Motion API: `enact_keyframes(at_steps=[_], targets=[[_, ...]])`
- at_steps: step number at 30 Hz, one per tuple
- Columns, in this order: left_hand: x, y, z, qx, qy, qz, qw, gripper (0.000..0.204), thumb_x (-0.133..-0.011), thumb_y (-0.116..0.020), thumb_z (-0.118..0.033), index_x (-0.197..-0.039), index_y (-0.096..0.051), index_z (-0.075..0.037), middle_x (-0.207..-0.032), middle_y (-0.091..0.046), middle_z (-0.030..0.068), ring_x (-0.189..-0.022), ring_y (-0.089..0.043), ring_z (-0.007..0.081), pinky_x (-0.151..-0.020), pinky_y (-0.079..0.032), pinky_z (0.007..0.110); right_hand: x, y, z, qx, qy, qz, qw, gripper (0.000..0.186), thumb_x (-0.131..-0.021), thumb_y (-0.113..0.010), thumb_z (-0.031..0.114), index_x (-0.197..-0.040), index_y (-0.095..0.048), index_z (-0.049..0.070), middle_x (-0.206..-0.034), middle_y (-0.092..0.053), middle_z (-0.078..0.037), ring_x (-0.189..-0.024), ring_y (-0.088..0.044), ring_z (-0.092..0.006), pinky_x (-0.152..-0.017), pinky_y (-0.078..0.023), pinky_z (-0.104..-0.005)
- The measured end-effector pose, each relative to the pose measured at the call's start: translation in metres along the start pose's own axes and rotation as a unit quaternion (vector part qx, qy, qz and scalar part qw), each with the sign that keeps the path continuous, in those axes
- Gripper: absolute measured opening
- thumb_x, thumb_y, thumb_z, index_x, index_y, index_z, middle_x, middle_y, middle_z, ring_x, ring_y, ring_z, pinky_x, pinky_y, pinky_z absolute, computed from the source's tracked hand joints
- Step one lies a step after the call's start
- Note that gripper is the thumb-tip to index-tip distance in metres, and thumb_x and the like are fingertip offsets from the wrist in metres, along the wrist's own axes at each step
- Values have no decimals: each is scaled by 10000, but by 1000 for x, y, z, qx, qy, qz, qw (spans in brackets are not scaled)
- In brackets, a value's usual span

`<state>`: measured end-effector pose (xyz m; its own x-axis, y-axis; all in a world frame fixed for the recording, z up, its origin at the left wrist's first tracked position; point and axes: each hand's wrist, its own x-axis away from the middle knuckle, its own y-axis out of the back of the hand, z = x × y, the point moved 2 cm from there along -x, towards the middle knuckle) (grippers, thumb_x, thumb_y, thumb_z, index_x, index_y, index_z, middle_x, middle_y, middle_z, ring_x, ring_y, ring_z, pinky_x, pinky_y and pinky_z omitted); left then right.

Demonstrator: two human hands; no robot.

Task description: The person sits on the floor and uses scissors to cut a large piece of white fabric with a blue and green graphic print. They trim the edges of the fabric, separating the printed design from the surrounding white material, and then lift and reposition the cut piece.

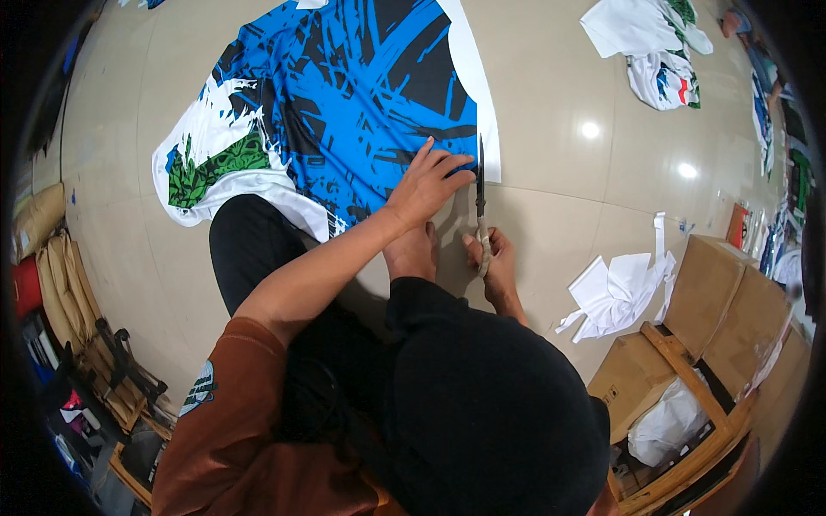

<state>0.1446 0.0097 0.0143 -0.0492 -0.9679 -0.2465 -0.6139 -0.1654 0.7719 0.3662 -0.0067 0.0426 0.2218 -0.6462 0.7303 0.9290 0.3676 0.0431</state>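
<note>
A printed cloth in blue and black, with a white and green part at left, lies on the floor, a white strip along its right edge. My left hand rests on the cloth, fingers spread, just left of long dark scissors. My right hand grips their wrapped handle; the blades point away from me along the white edge. My bare foot is partly hidden under my left forearm.
White scraps lie to the right, near cardboard boxes and a wooden frame. More printed garments are at the back right. Brown rolled or folded material lines the left side. My dark-clad knee borders the cloth.
</note>
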Motion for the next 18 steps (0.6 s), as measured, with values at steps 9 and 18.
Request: enact_keyframes(at_steps=[9, 18], targets=[[-1, 2, -1, 0, -1, 7, 1000, 283, -895, -675, -120, -1166, -718, -192, -1352, -653, -30, -1192, -606, 236, -1265, -351, 623, 3, 4, -9, 0, -4, 10, 1000, 420, -887, -903, 343, -1009, -641, 38, -811, -651, -9, -657, -581, -103, -601, -461, -270], [0, 1, -1, 8, -3, 3, 1000, 296, -889, -676, -105, -1168, -710, -196, -1368, -665, -62, -1185, -607, 224, -1275, -335, 626, 1, 1, -8, -7, -8, 13, 1000, 400, -900, -892, 324, -999, -633, 36, -812, -650, -14, -637, -581, -91, -586, -474, -254]])
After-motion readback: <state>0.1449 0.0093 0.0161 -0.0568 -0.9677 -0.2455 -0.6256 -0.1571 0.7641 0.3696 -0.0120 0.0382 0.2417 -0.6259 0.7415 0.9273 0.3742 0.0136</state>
